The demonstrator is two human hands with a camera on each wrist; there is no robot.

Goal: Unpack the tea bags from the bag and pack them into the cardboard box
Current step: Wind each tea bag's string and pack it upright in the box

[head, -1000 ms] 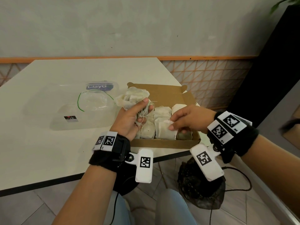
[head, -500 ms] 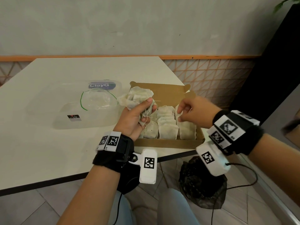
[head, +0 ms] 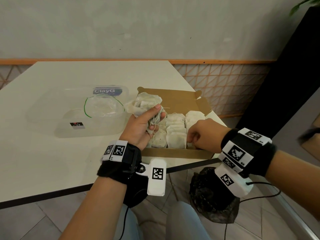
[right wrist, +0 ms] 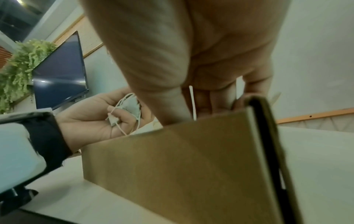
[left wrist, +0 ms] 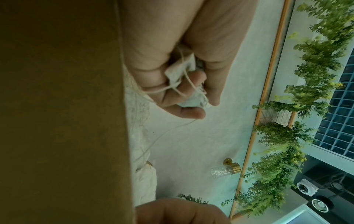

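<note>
My left hand (head: 145, 123) is raised over the left edge of the brown cardboard box (head: 173, 153) and grips a bunch of tea bags (head: 147, 103), their strings dangling. The left wrist view shows its fingers (left wrist: 191, 112) curled round crumpled bags and strings. Rows of tea bags (head: 175, 130) stand packed in the box. My right hand (head: 191, 141) reaches down into the box's near right corner, fingers curled, pinching a tea bag (head: 190, 144) just behind the front wall. The right wrist view has these fingers (right wrist: 220, 98) dipping behind the box wall (right wrist: 172, 166).
A clear plastic bag (head: 102, 106) with a green line lies in a clear plastic tub (head: 78, 132) left of the box. The box sits at the corner of the white table (head: 52, 161). A black bag (head: 211, 196) lies on the floor below.
My right hand has come from the far right row back to the near right corner and dropped lower into the box. The left hand keeps its bunch in about the same place.
</note>
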